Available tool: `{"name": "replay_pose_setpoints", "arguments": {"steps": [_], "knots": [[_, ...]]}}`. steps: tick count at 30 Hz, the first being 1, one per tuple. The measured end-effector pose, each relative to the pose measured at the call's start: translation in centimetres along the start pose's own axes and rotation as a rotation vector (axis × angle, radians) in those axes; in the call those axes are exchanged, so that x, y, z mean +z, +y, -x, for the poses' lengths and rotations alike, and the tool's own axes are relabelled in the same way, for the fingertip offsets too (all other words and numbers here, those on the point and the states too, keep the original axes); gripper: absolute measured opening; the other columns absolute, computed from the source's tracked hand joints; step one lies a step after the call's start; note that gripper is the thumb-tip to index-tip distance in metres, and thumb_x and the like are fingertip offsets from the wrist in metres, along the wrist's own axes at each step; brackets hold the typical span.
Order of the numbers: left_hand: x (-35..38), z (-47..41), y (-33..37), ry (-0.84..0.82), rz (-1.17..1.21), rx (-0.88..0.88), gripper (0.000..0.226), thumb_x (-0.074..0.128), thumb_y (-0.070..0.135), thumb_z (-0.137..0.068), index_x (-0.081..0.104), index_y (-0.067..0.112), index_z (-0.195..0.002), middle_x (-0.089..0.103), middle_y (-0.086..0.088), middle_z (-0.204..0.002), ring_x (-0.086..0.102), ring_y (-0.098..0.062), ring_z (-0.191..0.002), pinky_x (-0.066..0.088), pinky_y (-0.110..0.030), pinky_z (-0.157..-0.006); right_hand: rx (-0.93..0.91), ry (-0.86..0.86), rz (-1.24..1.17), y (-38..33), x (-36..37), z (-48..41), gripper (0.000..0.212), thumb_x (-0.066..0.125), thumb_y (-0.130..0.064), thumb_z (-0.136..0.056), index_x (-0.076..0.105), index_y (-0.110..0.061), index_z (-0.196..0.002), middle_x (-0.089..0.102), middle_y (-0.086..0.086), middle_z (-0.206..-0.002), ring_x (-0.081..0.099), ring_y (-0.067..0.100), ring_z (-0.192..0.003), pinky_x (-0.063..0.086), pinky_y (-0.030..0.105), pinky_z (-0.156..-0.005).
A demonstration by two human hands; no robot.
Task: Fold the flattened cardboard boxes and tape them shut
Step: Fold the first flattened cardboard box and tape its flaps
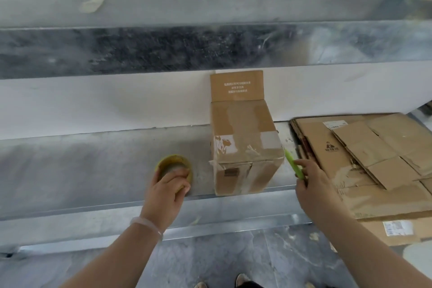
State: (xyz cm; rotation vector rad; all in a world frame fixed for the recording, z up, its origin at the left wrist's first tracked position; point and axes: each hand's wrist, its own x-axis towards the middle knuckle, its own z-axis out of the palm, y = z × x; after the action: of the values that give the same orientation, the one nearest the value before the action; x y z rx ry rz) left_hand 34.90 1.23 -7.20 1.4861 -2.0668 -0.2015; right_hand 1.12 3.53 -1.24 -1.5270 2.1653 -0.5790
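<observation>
A folded brown cardboard box (243,145) lies on the metal shelf (81,170), clear tape across its near end and one flap standing up at the back against the white wall. Left of it sits a yellow roll of tape (174,161); my left hand (169,189) grips its near rim with curled fingers. My right hand (313,184) holds a green utility knife (294,166) just right of the box's near corner, its tip pointing up towards the box. A stack of flattened cardboard boxes (374,161) lies to the right.
A second metal shelf (210,47) runs overhead behind the box. The lower shelf's front edge (117,217) is just below my wrists. Grey stone floor (233,259) and the tips of my shoes (240,280) show at the bottom.
</observation>
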Motion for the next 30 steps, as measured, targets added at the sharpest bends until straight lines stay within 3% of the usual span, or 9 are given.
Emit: {"name": "replay_pose_setpoints", "arguments": {"steps": [5,8,10,13,16,18,22,28,30], "knots": [[-0.8,-0.1,0.1,-0.130,0.003,-0.069,0.021,0.084,0.007,-0.070,0.072,0.021,-0.080,0.069,0.007,-0.113,0.044,0.000,-0.120,0.043,-0.046,-0.104,-0.073,-0.102,0.173,0.6,2.6,-4.3,0.044,0.047,-0.004,-0.090,0.054,-0.027,-0.127,0.057,-0.004,-0.100,0.051,0.014,-0.086,0.042,0.029,-0.074],[-1.7,-0.1,1.8,-0.160,0.047,-0.148,0.031,0.073,0.013,-0.084,0.068,0.022,-0.113,0.061,0.013,-0.122,0.056,-0.015,-0.119,0.038,-0.043,-0.110,-0.168,-0.142,0.383,1.2,3.2,-5.1,0.047,0.047,-0.011,-0.091,0.052,-0.030,-0.134,0.058,-0.003,-0.128,0.048,0.020,-0.113,0.039,0.036,-0.101],[-2.6,-0.4,4.1,-0.037,0.234,-0.278,0.036,0.058,0.018,-0.095,0.057,0.027,-0.131,0.054,0.023,-0.124,0.058,-0.012,-0.115,0.043,-0.026,-0.102,-0.191,-0.110,0.299,0.8,2.8,-4.5,0.048,0.044,-0.019,-0.099,0.043,-0.030,-0.145,0.045,-0.005,-0.148,0.036,0.017,-0.137,0.026,0.035,-0.115],[-3.7,-2.0,9.4,0.244,0.612,-0.404,0.036,0.039,0.031,-0.101,0.044,0.034,-0.136,0.052,0.026,-0.132,0.050,0.004,-0.121,0.038,-0.009,-0.099,-0.119,-0.006,-0.423,-1.8,0.9,-1.7,0.045,0.041,-0.026,-0.102,0.040,-0.036,-0.146,0.047,-0.018,-0.144,0.040,0.003,-0.136,0.030,0.026,-0.112],[-3.6,-3.8,14.8,0.225,1.022,-0.382,0.046,0.040,0.043,-0.098,0.035,0.035,-0.143,0.049,0.022,-0.141,0.043,0.003,-0.131,0.035,-0.009,-0.101,-0.133,-0.128,-1.009,-5.9,-0.5,2.1,0.058,0.045,-0.060,-0.091,0.038,-0.044,-0.146,0.052,-0.024,-0.140,0.046,-0.008,-0.129,0.037,0.015,-0.106],[-3.1,-4.8,17.0,0.218,1.106,-0.351,0.045,0.054,0.039,-0.095,0.039,0.042,-0.138,0.060,0.018,-0.130,0.054,-0.003,-0.123,0.045,-0.014,-0.093,-0.181,-0.202,-1.022,-8.0,-0.6,3.1,0.072,0.054,-0.070,-0.082,0.036,-0.044,-0.146,0.054,-0.029,-0.134,0.048,-0.013,-0.123,0.041,0.004,-0.093],[-2.4,-5.6,17.5,0.338,1.030,-0.355,0.045,0.064,0.020,-0.091,0.048,0.043,-0.127,0.070,0.012,-0.112,0.066,-0.008,-0.105,0.052,-0.017,-0.082,-0.189,-0.075,-0.965,-10.2,-0.3,2.8,0.040,0.071,-0.035,-0.086,0.053,-0.049,-0.119,0.068,-0.025,-0.108,0.064,-0.008,-0.100,0.048,0.005,-0.075],[-1.3,-4.9,16.9,0.357,0.977,-0.405,0.051,0.043,0.029,-0.098,0.028,0.023,-0.147,0.061,0.019,-0.128,0.055,-0.003,-0.121,0.046,-0.017,-0.094,-0.160,-0.055,-0.983,-9.1,0.3,3.0,0.047,0.044,-0.044,-0.099,0.049,-0.029,-0.143,0.060,-0.015,-0.133,0.051,-0.004,-0.124,0.042,0.011,-0.100],[-1.3,-4.7,17.0,0.347,0.975,-0.430,0.048,0.036,0.037,-0.099,0.027,0.031,-0.146,0.052,0.012,-0.140,0.048,-0.001,-0.127,0.042,-0.013,-0.097,-0.115,-0.080,-0.988,-8.5,0.1,2.8,0.052,0.033,-0.046,-0.098,0.047,-0.028,-0.145,0.055,-0.015,-0.141,0.046,-0.005,-0.130,0.035,0.013,-0.107]]}}
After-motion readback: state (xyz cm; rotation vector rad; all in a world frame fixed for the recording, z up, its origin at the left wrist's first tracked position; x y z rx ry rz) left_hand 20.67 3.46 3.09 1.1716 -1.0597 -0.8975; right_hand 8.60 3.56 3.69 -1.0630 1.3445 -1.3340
